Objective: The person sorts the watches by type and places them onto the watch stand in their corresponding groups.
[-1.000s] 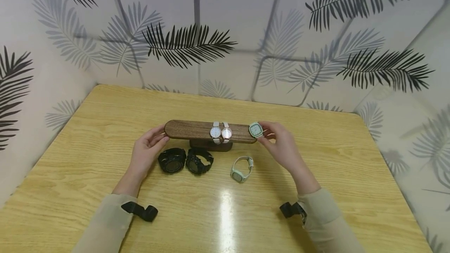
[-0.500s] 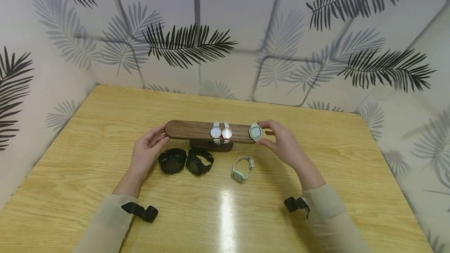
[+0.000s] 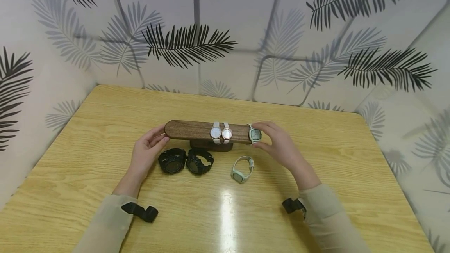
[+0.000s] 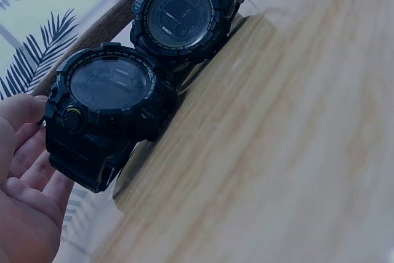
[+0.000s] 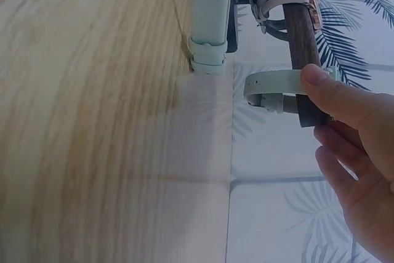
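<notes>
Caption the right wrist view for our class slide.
Right hand holding a pale green watch looped around a wooden bar near its end.

In the head view, the wooden bar hides part of its base and some fingertips of the left hand. Markings on the two white-strapped watches and the pale green watch in the right hand are too small to read. The bottom edge crops both sleeves. From the left wrist, a black watch covers part of the left hand, which the left edge cuts off. From the right wrist, the top edge crops a second green watch on the tabletop, and the right edge cuts off the right hand.
</notes>
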The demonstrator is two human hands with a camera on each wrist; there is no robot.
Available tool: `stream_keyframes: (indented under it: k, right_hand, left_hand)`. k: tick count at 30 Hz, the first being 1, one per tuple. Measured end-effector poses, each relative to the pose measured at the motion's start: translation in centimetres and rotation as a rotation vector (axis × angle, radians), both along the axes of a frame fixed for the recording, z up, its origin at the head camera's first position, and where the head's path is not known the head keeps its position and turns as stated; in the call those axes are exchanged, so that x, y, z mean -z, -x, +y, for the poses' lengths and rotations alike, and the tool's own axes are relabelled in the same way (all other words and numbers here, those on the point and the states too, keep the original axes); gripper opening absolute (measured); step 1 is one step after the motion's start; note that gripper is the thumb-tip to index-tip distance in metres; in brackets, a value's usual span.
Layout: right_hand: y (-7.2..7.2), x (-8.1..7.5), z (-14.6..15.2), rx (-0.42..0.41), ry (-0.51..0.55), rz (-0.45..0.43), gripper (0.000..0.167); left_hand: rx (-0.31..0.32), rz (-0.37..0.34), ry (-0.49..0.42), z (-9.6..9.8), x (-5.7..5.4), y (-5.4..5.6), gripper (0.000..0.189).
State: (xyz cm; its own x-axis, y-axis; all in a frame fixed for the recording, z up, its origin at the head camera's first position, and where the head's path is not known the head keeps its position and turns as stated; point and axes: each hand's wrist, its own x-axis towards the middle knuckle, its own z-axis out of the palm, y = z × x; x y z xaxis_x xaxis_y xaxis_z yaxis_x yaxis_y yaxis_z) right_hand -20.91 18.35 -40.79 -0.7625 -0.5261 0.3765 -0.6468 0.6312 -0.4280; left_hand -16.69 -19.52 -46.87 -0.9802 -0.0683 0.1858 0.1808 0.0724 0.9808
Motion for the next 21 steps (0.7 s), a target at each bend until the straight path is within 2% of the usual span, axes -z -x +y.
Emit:
stream_keyframes:
  k: [3,15,21]
  right_hand:
    - [-0.06,0.11,-0.17,-0.005,-0.002,0.018,0.058]
    - [-0.21,-0.29,-0.57,0.024,-0.085,-0.023,0.058]
    - [-0.01,-0.61,-0.39,0.019,-0.118,-0.078,0.072]
  left_hand:
    - [0.000,0.001,-0.004,0.00,0.03,-0.01,0.048]
    - [0.000,0.011,-0.008,0.03,-0.04,-0.09,0.047]
    - [-0.004,0.006,-0.002,0.04,-0.10,-0.07,0.047]
